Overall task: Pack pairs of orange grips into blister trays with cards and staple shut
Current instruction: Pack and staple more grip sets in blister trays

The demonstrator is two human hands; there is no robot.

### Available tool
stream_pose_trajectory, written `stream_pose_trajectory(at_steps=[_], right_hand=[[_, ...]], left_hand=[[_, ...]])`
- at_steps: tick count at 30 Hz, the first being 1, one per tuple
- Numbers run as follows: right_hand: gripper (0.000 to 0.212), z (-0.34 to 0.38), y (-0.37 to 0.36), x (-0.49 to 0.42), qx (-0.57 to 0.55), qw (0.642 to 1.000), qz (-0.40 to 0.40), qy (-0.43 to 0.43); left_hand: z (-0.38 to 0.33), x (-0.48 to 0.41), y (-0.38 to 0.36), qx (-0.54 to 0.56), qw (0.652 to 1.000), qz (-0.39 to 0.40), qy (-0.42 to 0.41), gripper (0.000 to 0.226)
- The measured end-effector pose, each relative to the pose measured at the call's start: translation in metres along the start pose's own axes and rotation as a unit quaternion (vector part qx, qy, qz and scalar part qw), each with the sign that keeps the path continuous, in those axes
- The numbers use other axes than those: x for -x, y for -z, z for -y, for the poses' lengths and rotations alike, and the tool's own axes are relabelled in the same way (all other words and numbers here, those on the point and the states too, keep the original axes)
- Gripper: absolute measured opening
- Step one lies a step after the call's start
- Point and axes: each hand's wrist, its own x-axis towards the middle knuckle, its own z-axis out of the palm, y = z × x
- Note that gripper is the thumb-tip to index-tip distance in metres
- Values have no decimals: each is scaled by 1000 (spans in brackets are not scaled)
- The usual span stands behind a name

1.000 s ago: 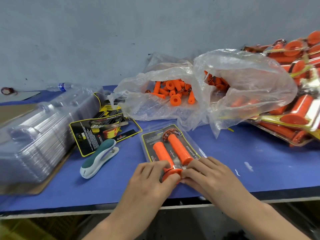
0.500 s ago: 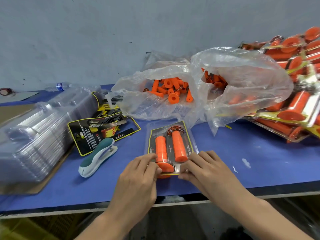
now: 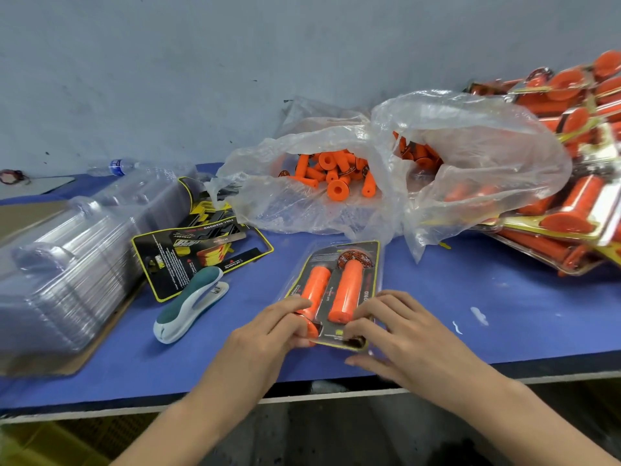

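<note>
Orange handlebar grips point(image 3: 346, 290), one pair, lie in a clear blister tray point(image 3: 373, 264) at the near edge of the blue worktop point(image 3: 470, 297). The left hand point(image 3: 268, 334) and the right hand point(image 3: 403, 331) each have a pinching grip on its near corners. The loose cards point(image 3: 201, 243) to the left read "FULL DIAMOND".

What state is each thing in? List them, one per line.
Blister pack: flat on table, holds two orange grips.
Left hand: grips pack.
Right hand: pinches pack.
Stapler: lying untouched.
Plastic bag: open, loose grips inside.
Empty trays: stacked.
Water bottle: on its side.
</note>
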Motion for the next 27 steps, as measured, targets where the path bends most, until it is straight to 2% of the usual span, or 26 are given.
stream_pose_trajectory(at_steps=[2, 3, 4, 6, 7, 10, 13, 16, 19, 21, 24, 27], right_hand=[[13, -4, 2, 1, -5, 1000, -7, -5], [14, -3, 3, 0, -12, 1000, -11, -6], [16, -1, 3, -2, -19, 1000, -14, -2], [19, 7, 3, -6, -18, 1000, -19, 9], [21, 13, 1, -9, -5, 1000, -24, 14], [26, 30, -4, -16, 21, 999, -29, 16], [27, 35, -5, -24, 27, 999, -38, 7], [24, 35, -7, -27, 41, 999, -28, 5], [22, 35, -13, -25, 51, 998, -24, 1], [23, 30, -13, -23, 52, 998, -25, -3], [8, 16, -11, -14, 51, 998, -31, -7], [13, 13, -13, -2, 60, 998, -23, -5]], left_hand=[[18, 4, 4, 67, 997, 23, -31, 18], [25, 6, 6, 73, 995, 36, -56, 10], [30, 5, 7, 57, 995, 31, -70, 12], [34, 2, 10, 21, 999, 3, -50, 36], [35, -1, 15, -3, 1000, -8, -29, 41], [34, 1, 28, -43, 999, -18, -1, 28], [12, 9, 26, 5, 999, -23, -32, 21], [-1, 3, 9, -78, 992, -32, -98, 20], [8, -1, 2, -147, 982, -51, -108, 26], [18, 0, 2, -141, 984, -47, -96, 22], [31, 1, 7, -119, 989, -36, -75, 18], [35, 2, 10, -118, 990, -22, -77, 20]])
